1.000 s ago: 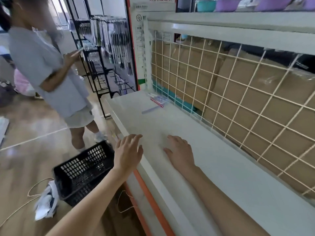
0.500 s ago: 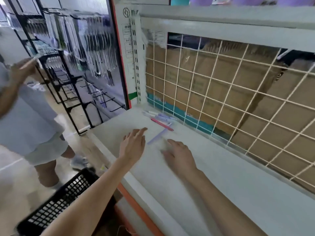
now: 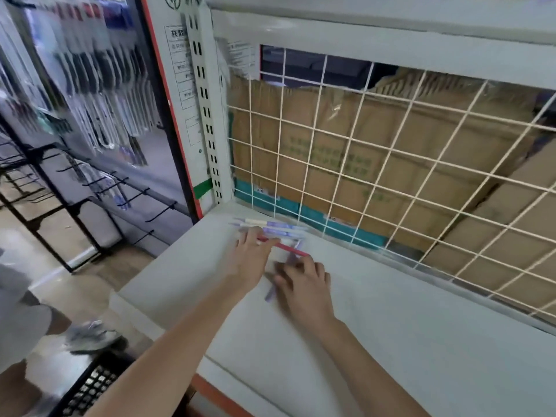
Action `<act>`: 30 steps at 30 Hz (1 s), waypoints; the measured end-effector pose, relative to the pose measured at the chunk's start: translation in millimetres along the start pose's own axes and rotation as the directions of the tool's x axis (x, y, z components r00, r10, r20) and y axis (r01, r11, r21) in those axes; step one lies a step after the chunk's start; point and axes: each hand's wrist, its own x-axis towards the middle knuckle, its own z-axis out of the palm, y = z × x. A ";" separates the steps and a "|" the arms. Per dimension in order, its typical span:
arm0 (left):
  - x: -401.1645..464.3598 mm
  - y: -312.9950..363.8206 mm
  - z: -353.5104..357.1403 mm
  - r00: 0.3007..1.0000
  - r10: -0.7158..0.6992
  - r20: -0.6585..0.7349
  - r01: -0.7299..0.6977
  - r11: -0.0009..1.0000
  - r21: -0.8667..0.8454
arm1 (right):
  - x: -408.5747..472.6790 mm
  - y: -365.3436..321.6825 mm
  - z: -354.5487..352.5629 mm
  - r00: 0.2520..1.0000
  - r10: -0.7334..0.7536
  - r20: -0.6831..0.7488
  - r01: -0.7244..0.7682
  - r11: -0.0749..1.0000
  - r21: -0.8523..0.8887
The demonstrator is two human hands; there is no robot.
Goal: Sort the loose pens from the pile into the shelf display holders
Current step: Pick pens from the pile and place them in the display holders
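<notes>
Several loose pens (image 3: 272, 227), white and purple, lie in a small pile on the white shelf (image 3: 391, 341), against the foot of the wire grid. A red pen (image 3: 290, 248) lies slanted just in front of the pile. My left hand (image 3: 249, 260) reaches to the pile with its fingers stretched out, and the fingertips touch the near end of the red pen. My right hand (image 3: 305, 285) sits just right of it, fingers curled over a purple pen (image 3: 270, 294) whose lower end sticks out under the thumb. Motion blur hides the fingers' exact hold. No display holders are in view.
A white wire grid (image 3: 376, 164) closes the back of the shelf, with cardboard boxes (image 3: 346, 139) behind it. A slotted upright (image 3: 207, 115) stands at the shelf's left corner. A black basket (image 3: 90, 386) sits on the floor at lower left, beside another person's leg (image 3: 21, 320). Black hook racks (image 3: 99, 182) fill the left.
Both hands have moved forward along the shelf to the pens. The left now touches the red pen; the right has closed over the purple pen that lay loose before.
</notes>
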 end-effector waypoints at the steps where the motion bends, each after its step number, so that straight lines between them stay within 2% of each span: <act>1: 0.6 -3.6 1.9 1.000 0.018 -0.002 -0.018 1.000 -0.005 | -1.3 -1.4 1.2 1.000 0.009 -0.026 -0.009 1.000 0.008; 8: 2.2 -13.7 -1.8 0.992 0.121 -0.027 -0.123 0.988 -0.092 | -17.6 1.7 5.7 0.990 0.054 -0.133 -0.031 0.985 0.170; 15: -8.8 -23.1 5.8 0.995 0.073 -0.070 -0.091 0.953 -0.288 | -35.8 11.0 3.0 0.987 0.083 -0.138 -0.061 0.986 0.154; 20: -17.8 -10.7 0.5 0.999 -0.029 -0.034 0.014 0.922 -0.387 | -40.6 10.0 1.2 0.973 0.121 -0.197 -0.079 0.975 0.209; 23: -21.3 1.8 -6.5 0.985 -0.170 -0.034 0.138 0.887 -0.441 | -41.3 10.2 1.7 0.968 0.146 -0.206 -0.101 0.972 0.212; 26: -17.6 13.4 -12.0 0.936 -0.344 0.070 0.349 0.892 -0.289 | -39.5 9.8 8.7 0.950 0.189 -0.249 -0.146 0.972 0.184; 30: -11.6 25.9 -20.3 0.863 -0.447 0.235 0.485 0.863 -0.142 | -39.9 9.9 3.5 0.962 0.178 -0.205 -0.155 0.980 0.124</act>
